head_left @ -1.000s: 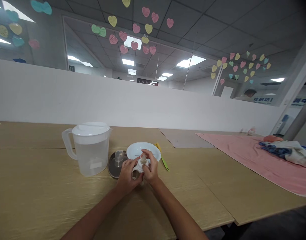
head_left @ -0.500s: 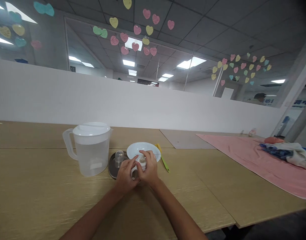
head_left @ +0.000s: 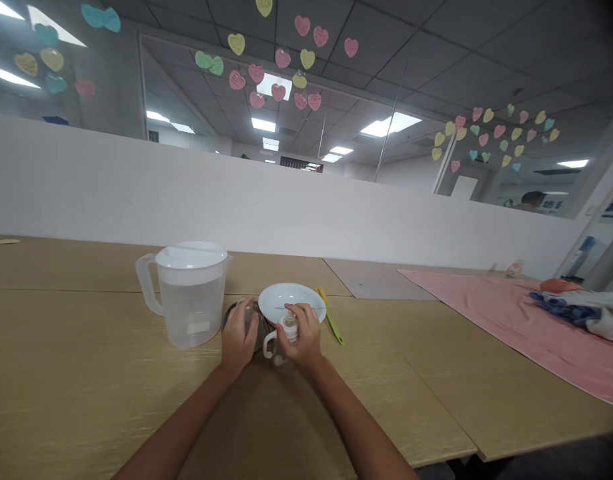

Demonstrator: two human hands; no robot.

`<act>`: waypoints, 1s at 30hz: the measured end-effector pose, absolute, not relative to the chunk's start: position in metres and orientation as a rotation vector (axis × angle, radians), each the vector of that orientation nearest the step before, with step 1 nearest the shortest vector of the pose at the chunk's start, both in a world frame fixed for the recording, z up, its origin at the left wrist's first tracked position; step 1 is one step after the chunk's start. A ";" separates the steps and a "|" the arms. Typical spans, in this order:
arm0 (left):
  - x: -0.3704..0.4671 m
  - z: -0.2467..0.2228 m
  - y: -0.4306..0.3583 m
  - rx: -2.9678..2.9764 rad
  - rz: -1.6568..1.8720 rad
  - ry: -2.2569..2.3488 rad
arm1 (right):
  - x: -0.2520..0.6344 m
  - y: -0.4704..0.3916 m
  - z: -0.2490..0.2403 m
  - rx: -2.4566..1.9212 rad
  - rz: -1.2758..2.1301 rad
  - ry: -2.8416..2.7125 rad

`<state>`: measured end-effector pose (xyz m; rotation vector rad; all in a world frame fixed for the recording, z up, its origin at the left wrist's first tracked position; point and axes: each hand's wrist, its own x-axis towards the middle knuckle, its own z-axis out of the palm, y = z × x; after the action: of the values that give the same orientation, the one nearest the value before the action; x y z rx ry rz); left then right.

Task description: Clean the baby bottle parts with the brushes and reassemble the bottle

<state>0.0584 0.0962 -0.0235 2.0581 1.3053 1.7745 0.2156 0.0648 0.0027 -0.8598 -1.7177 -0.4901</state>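
My right hand (head_left: 305, 337) grips the white collar of a baby bottle top (head_left: 289, 328) with a clear nipple and curved white side handles. It is just in front of the white oval dish (head_left: 270, 293). To the left, my left hand (head_left: 239, 339) is over the round dark tray (head_left: 257, 342), its thumb and fingers curved around the clear dome cap that stands there. Most of that cap is hidden by the hand. Behind the dish's right side lies a brush (head_left: 335, 328) with a green handle and yellow head.
A lidded clear pitcher (head_left: 193, 307) of water stands left of the tray. On the right, a pink cloth (head_left: 486, 307) covers part of the wooden table (head_left: 111, 387), with bunched fabric (head_left: 576, 307) on it. A white partition (head_left: 266, 207) runs behind.
My left hand has let go of the bottle top and moved left onto the clear cap at the tray. My right hand still holds the bottle top. The view has shifted slightly.
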 end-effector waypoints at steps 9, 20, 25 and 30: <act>0.042 -0.040 0.125 2.470 1.387 1.652 | 0.217 0.068 0.000 -0.801 -0.458 -1.681; 0.045 -0.034 0.117 2.369 1.275 1.802 | 0.214 0.071 -0.005 -0.796 -0.383 -1.622; 0.050 -0.017 0.102 2.297 1.216 1.880 | 0.213 0.071 -0.003 -0.793 -0.385 -1.598; 0.053 -0.009 0.096 2.153 1.301 1.925 | 0.212 0.071 -0.004 -0.787 -0.371 -1.598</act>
<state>0.0533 0.0961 -0.0092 2.1533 1.9245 1.3009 0.2123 0.0709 -0.0038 -0.7866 -1.5984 -0.3713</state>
